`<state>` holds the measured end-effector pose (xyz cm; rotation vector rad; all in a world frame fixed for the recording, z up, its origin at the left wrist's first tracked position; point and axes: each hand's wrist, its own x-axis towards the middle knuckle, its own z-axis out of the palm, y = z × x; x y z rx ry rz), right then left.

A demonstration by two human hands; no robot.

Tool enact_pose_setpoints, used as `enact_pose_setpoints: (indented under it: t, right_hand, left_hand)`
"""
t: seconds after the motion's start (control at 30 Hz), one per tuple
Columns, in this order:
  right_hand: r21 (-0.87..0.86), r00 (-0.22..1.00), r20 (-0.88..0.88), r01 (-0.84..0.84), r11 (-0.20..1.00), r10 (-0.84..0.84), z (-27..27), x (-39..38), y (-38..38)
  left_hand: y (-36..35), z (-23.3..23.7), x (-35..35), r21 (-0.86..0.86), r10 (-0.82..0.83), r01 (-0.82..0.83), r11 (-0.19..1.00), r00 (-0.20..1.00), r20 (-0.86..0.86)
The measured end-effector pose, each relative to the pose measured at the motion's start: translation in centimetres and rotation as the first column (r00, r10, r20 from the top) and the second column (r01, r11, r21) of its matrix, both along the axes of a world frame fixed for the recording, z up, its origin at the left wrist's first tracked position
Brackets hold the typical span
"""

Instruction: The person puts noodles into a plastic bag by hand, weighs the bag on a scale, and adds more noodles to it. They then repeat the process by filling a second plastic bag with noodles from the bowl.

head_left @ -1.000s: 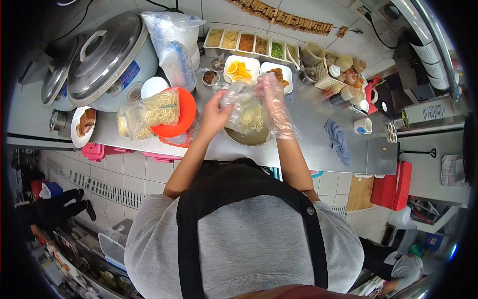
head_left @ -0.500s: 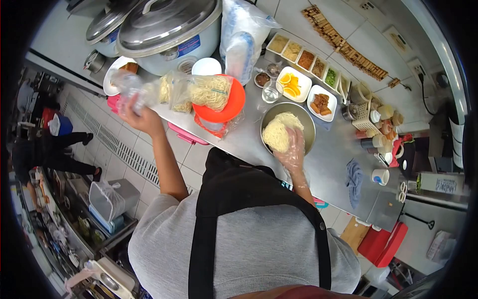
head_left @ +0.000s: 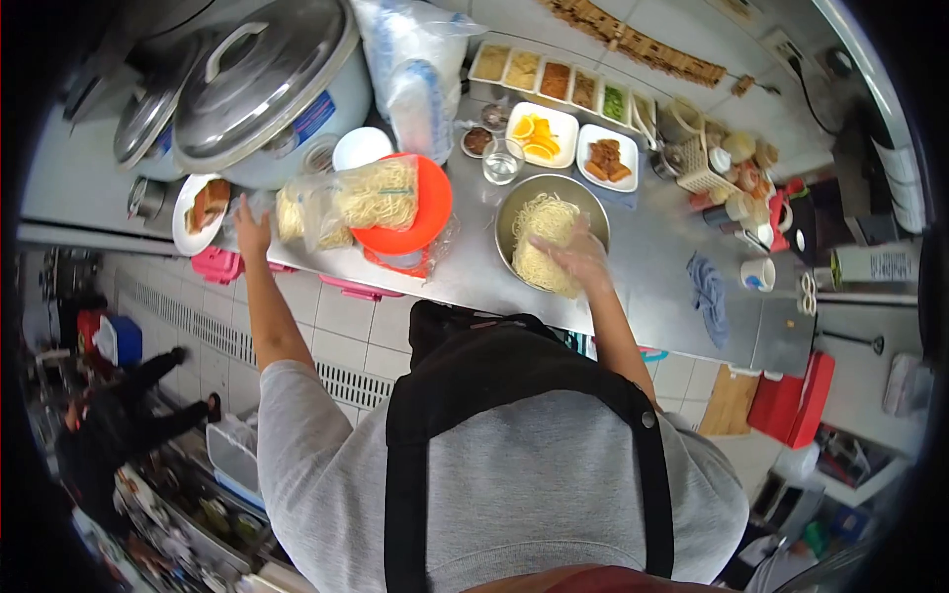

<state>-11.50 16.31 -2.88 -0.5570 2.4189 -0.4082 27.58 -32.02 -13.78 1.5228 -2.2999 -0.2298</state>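
My right hand, in a clear plastic glove, grips a mass of pale yellow noodles at the steel bowl. The thumb lies across the top of the noodles; the other fingers are partly hidden. Some strands overlap the bowl's near rim. My left hand reaches to the counter's left end, fingers stretched apart over a crumpled clear plastic bag. Beside it stands a white plate with a browned piece of food. Bagged noodles lie on an orange-red plate between my hands.
Lidded pots and a white plastic sack stand at the back left. Behind the bowl are a glass, orange slices, brown food pieces and topping containers. A blue cloth lies right. Another person stands far left.
My left hand has come down with the clear plastic bag onto the counter's left end. In the bowl, the noodles look looser, and my right hand has shifted over them.
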Motion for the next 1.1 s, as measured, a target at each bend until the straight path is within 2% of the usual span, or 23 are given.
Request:
enact_pose_setpoints:
  t: [0.07,0.1,0.13,0.17,0.23,0.27,0.3,0.33,0.37,0.47,0.53,0.57,0.6,0.63,0.7,0.73,0.8,0.87,0.93,0.97,1.0,1.03,1.1]
  right_hand:
    - [-0.107,0.996,0.091,0.016,0.994,-0.006,-2.9,-1.7,-0.3]
    - [-0.08,0.988,-0.013,-0.153,0.985,0.152,-3.8,-2.6,-0.4]
    - [-0.076,0.991,-0.014,-0.134,0.988,0.133,-4.2,-2.8,-0.1]
    - [-0.271,0.958,0.286,0.06,0.961,0.021,-4.4,-2.9,0.1]
    - [-0.421,0.61,0.792,0.529,0.737,0.014,-4.4,-3.1,0.7]
    - [-0.421,0.616,0.788,0.533,0.734,0.005,-4.1,-3.2,1.1]
    - [-0.299,0.454,0.888,0.683,0.667,-0.067,-3.9,-3.2,1.5]
    - [-0.155,0.27,0.956,0.799,0.581,-0.117,-3.7,-3.3,1.7]
    - [-0.156,0.273,0.954,0.804,0.574,-0.124,-4.2,-3.3,1.7]
    - [-0.105,0.211,0.966,0.848,0.52,-0.147,-5.7,-2.8,1.7]
    - [-0.121,0.224,0.963,0.851,0.511,-0.147,-4.8,-2.4,1.1]
    - [-0.124,0.228,0.963,0.849,0.514,-0.145,-5.4,-2.7,1.1]
    - [-0.128,0.219,0.969,0.846,0.518,-0.118,-6.7,-3.1,1.2]
    - [-0.133,0.209,0.974,0.843,0.521,-0.091,-7.4,-3.3,1.4]
    - [-0.15,0.216,0.974,0.831,0.536,-0.062,-7.1,-3.4,1.6]
    - [-0.162,0.217,0.975,0.822,0.546,-0.037,-7.0,-3.3,1.7]
    - [-0.134,0.187,0.981,0.826,0.547,-0.043,-7.3,-3.2,1.8]
    - [-0.122,0.173,0.984,0.826,0.551,-0.04,-7.8,-3.8,1.5]
    - [-0.195,0.244,0.969,0.835,0.514,-0.028,-9.0,-3.9,1.6]
    - [-0.194,0.228,0.974,0.846,0.496,-0.008,-9.4,-4.0,1.7]
    - [-0.184,0.216,0.976,0.85,0.494,-0.008,-9.9,-4.0,1.8]
    - [-0.19,0.219,0.976,0.849,0.493,0.0,-10.4,-4.2,1.8]
    - [-0.193,0.217,0.976,0.843,0.503,0.012,-11.0,-4.2,1.8]
  left_hand:
    - [3.2,3.5,-1.5,-0.161,0.115,-0.102,0.982,0.991,0.07]
    - [4.1,4.0,-1.8,-0.156,0.094,-0.082,0.984,0.993,0.068]
    - [4.8,4.3,-2.0,-0.251,0.098,-0.097,0.963,0.995,-0.009]
    - [5.3,4.6,-2.2,-0.342,0.096,-0.12,0.932,0.992,-0.088]
    - [6.4,4.8,-2.8,-0.405,0.129,-0.198,0.893,0.973,-0.192]
    - [7.2,5.0,-3.3,-0.458,0.17,-0.297,0.838,0.939,-0.298]
    - [8.6,5.9,-4.0,-0.453,0.162,-0.293,0.842,0.938,-0.305]
    - [10.6,7.3,-5.1,-0.442,0.074,-0.333,0.833,0.859,-0.507]
    - [12.8,8.7,-6.3,-0.419,-0.016,-0.371,0.829,0.733,-0.68]
    - [20.5,10.1,-10.8,-0.427,-0.171,-0.273,0.862,0.636,-0.752]
    - [27.3,10.2,-15.7,-0.177,-0.222,0.139,0.974,0.453,-0.863]
    - [30.0,12.1,-17.6,-0.108,-0.336,0.476,0.873,0.425,-0.84]
    - [32.2,13.7,-19.0,-0.02,-0.435,0.751,0.66,0.36,-0.825]
    - [33.8,13.8,-20.4,-0.012,-0.524,0.879,0.477,0.273,-0.806]
    - [35.6,14.3,-22.4,0.02,-0.611,0.983,0.184,0.131,-0.781]
    - [35.5,14.2,-22.7,0.019,-0.618,0.984,0.179,0.128,-0.776]
    - [35.7,13.2,-23.0,0.494,-0.558,0.866,-0.078,0.373,-0.742]
    - [34.8,9.9,-20.8,0.504,-0.751,0.863,0.028,0.351,-0.559]
    - [33.9,6.7,-16.1,0.539,-0.711,0.803,0.255,0.534,-0.458]
    - [32.9,5.9,-13.4,0.63,-0.642,0.668,0.396,0.692,-0.33]
    - [31.1,1.6,-9.5,0.588,-0.525,0.642,0.492,0.758,-0.388]
    - [28.1,-3.4,-4.4,0.475,-0.523,0.574,0.667,0.815,-0.25]
    - [23.5,-4.7,5.9,0.457,-0.314,0.215,0.863,0.937,0.152]
